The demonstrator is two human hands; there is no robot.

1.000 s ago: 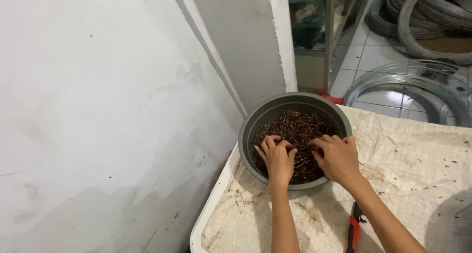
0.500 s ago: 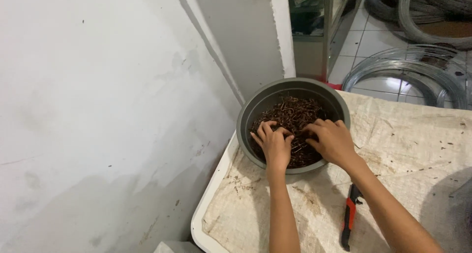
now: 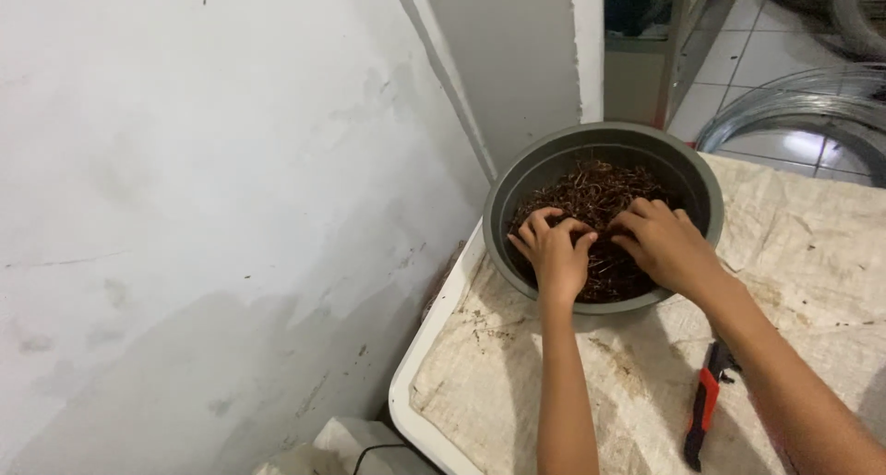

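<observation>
At twelve o'clock on the table [image 3: 831,281], grey bowl [image 3: 517,184] of brown wire scraps [image 3: 591,184] — both hands stay buried as half a second ago. Left hand [image 3: 554,253] and right hand [image 3: 666,246] curl loosely into the scraps; no firm grip visible. Red-handled pliers [image 3: 701,412] lie at five o'clock.

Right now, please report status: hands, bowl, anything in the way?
Left hand and right hand both in the grey bowl, fingers curled in brown rusty bits. Grip unclear. Red-handled pliers lie apart on the cloth.
</observation>
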